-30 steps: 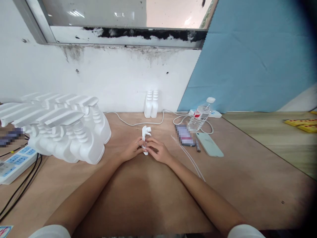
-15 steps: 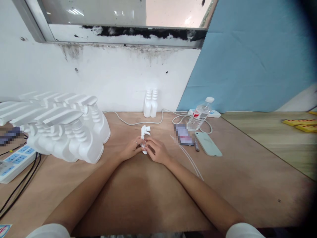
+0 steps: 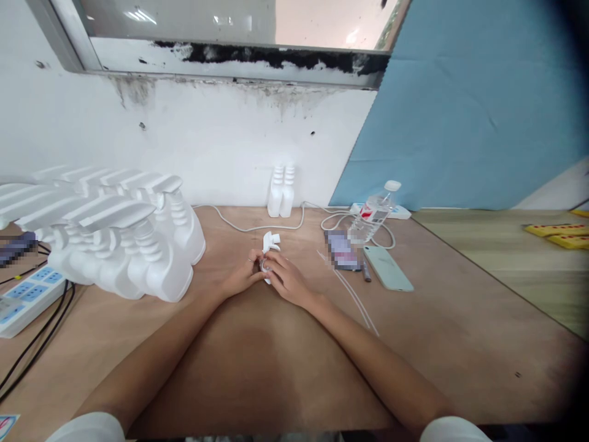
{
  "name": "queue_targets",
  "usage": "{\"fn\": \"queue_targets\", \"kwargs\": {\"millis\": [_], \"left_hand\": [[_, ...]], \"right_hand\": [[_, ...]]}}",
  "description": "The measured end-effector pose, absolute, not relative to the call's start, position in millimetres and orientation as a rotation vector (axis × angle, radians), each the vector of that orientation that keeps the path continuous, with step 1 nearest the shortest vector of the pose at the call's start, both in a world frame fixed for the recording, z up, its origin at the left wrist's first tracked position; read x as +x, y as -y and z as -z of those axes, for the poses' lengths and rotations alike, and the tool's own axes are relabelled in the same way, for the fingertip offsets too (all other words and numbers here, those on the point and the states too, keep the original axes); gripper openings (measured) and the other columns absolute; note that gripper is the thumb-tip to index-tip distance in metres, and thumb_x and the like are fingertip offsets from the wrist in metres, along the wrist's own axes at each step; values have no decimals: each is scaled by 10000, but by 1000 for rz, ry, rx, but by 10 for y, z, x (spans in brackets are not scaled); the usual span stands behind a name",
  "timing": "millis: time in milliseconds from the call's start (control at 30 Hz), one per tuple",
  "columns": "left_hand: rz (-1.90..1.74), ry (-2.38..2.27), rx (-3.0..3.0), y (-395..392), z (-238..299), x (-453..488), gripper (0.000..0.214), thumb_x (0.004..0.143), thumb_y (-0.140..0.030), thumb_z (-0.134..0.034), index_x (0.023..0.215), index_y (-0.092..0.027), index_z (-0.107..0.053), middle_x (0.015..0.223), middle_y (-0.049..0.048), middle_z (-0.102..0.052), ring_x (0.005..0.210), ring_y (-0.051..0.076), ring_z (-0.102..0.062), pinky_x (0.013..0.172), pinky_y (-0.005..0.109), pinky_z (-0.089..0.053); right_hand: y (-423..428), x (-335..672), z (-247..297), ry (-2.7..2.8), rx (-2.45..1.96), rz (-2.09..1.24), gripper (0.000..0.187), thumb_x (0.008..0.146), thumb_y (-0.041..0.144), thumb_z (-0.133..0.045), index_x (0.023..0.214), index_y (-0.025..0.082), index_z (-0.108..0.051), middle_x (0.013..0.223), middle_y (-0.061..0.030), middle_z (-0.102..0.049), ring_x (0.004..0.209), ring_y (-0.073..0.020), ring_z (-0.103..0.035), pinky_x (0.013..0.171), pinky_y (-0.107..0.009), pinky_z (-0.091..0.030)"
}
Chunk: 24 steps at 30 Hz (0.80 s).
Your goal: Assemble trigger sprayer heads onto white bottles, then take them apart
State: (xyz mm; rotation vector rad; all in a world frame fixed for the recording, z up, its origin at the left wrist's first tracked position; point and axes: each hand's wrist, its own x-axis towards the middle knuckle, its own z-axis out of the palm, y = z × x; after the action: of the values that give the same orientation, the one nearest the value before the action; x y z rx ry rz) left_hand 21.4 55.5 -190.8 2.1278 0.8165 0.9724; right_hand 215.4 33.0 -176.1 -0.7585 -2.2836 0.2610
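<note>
A small white spray trigger head (image 3: 268, 244) stands between my two hands at the middle of the wooden table (image 3: 276, 368). My left hand (image 3: 242, 276) pinches its lower part from the left, a ring on one finger. My right hand (image 3: 288, 279) closes on it from the right, fingers curled over its base. The bottom of the part is hidden by my fingers. A thin white tube (image 3: 354, 298) lies on the table just right of my right wrist.
Several white spray bottles (image 3: 119, 239) lie grouped at the left beside a power strip (image 3: 25, 294) with black cables. Two white bottles (image 3: 281, 191) stand at the wall. At the right are a water bottle (image 3: 373, 213), a phone (image 3: 388, 267), a pen and white cables.
Both hands have shifted slightly away from me with the trigger head, and my right fingers have closed further over its base. Everything else on the table is unmoved.
</note>
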Motion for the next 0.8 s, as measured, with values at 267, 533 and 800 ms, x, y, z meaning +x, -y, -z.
{"fn": "queue_targets", "kwargs": {"millis": [267, 533, 800], "left_hand": [[-880, -819, 2049, -523, 1834, 230, 351, 873, -410, -589, 1085, -207, -396, 1072, 51, -513, 998, 195, -520, 923, 354, -421], [-818, -921, 2049, -480, 1729, 253, 341, 856, -405, -606, 1104, -197, -501, 1024, 53, -571, 908, 194, -535, 859, 334, -434], [-793, -893, 2111, -491, 1726, 254, 259, 866, -418, -597, 993, -192, -600, 1021, 50, -529, 940, 186, -529, 905, 314, -412]], "right_hand": [[-338, 2311, 1676, 2233, -993, -241, 280, 958, 242, -421, 1165, 217, -608, 1232, -103, -593, 1162, -200, -564, 992, -351, -452], [-408, 2915, 1348, 1887, -2344, -58, 293, 873, 230, -479, 935, 68, -714, 948, -265, -690, 917, -373, -681, 761, -454, -507], [-450, 3083, 1395, 1897, -2530, -287, 271, 746, 78, -574, 973, 91, -721, 981, -233, -706, 920, -312, -696, 724, -332, -498]]}}
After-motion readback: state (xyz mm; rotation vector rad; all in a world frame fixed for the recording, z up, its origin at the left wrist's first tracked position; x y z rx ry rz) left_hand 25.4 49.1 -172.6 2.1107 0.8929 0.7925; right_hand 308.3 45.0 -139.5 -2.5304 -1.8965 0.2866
